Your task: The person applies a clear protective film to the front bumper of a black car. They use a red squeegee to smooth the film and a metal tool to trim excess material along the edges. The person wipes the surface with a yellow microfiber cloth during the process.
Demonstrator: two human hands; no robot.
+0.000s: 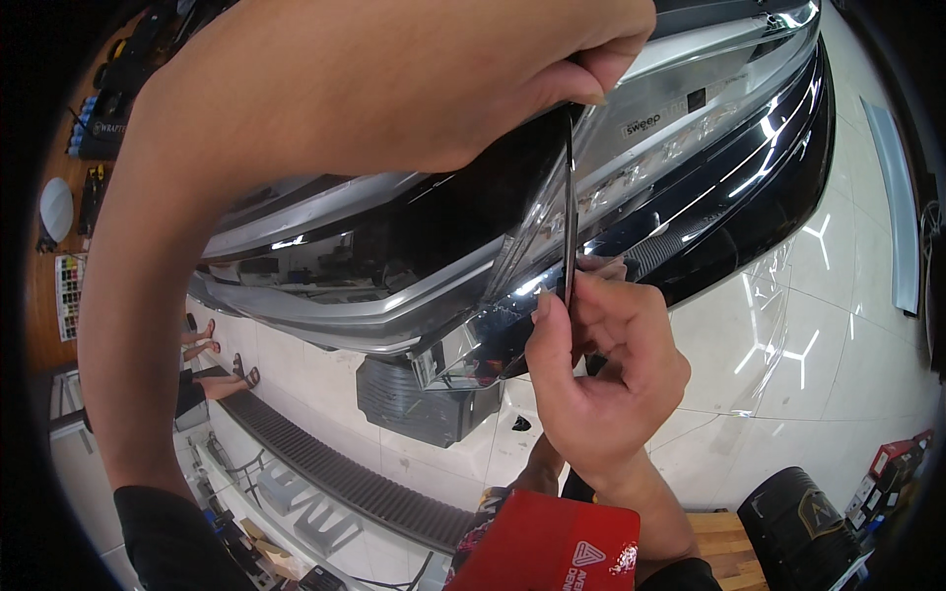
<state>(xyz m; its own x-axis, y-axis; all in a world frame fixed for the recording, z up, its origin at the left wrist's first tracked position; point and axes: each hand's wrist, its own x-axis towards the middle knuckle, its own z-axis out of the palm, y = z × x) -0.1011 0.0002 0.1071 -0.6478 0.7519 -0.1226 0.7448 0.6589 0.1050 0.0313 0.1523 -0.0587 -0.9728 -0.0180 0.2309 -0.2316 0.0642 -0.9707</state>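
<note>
Left hand (pixel 562 54) cropped above, red object (pixel 542 542) below.

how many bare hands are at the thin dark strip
2: the left hand by the upper end of the thin dark strip, the right hand pinching it lower down; some fingers are hidden

Left side: colour swatch board (pixel 69 295) and white oval disc (pixel 56 209) at a wood-brown surface (pixel 61 357). Beyond, other people's sandalled feet (pixel 251 379) near a dark slatted floor grate (pixel 335 453). Right side: long grey-blue panel (pixel 892 207) lying on pale tiled floor (pixel 813 394). Lower right: black case with gold emblem (pixel 796 517) beside wooden slatted surface (pixel 727 540). Lower edge: glossy red item (pixel 537 542), white-printed.
</note>
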